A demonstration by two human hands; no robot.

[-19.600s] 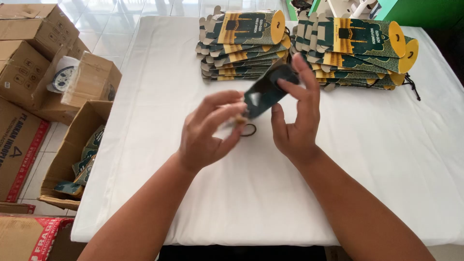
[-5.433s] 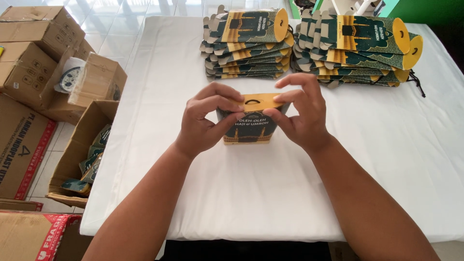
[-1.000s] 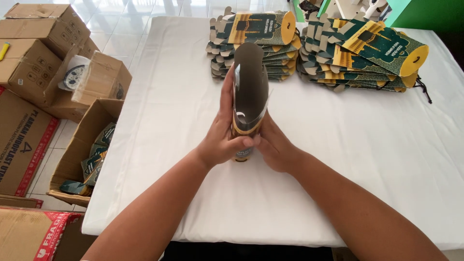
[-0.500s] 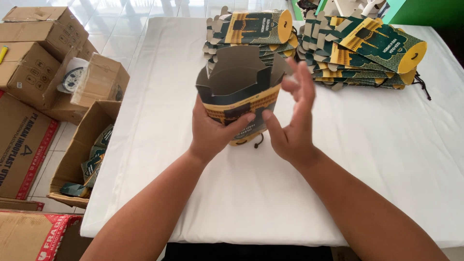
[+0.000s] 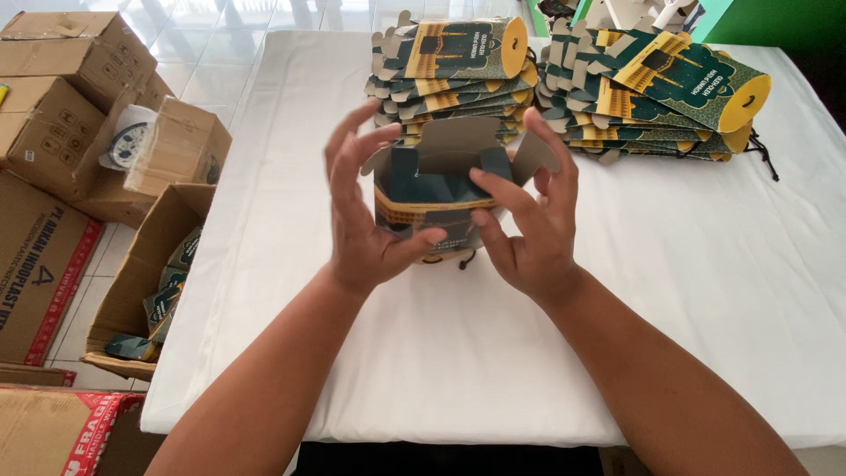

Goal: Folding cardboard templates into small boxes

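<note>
Head view: box (image 5: 436,207) opened up, flaps unfolded; left hand (image 5: 361,220) and right hand (image 5: 529,229) fingers clamped on its sides; flat stacks (image 5: 458,70) wait on surface (image 5: 705,264).

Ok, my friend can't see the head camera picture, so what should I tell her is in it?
Two hands, the left hand and right hand, hold an opened dark green and gold cardboard box above a white table. Two stacks of flat boxes lie behind.
</note>
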